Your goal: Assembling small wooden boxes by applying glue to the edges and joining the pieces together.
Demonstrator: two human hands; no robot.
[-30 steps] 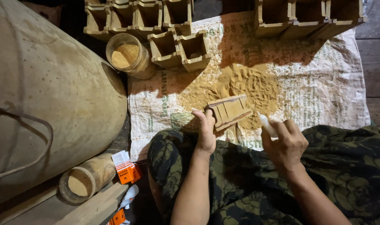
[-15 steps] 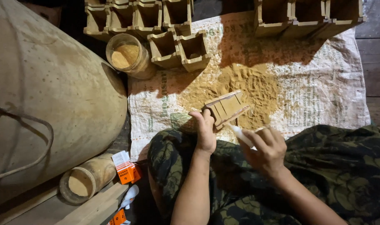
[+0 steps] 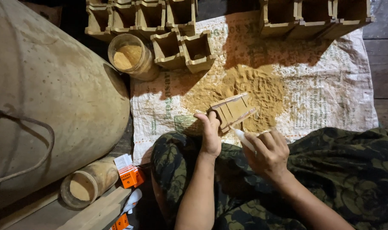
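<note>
Two hands are seen over a heap of yellow-brown powder (image 3: 249, 91) spread on a printed woven sack (image 3: 330, 85). A small wooden mould (image 3: 233, 111) is gripped at its near end by the left hand (image 3: 211, 136), right at the near edge of the heap. A thin white stick-like tool (image 3: 245, 139) is pinched in the closed right hand (image 3: 268, 155), just near of the mould, with its tip aimed at it. For good work, the mould should be kept steady and the tip moved gently along its grooves. Beyond the heap, empty wooden boxes (image 3: 183, 49) are lined up. To the left of the heap, a jar of powder (image 3: 130, 55) is stood beside a big round clay pot (image 3: 49, 98).
</note>
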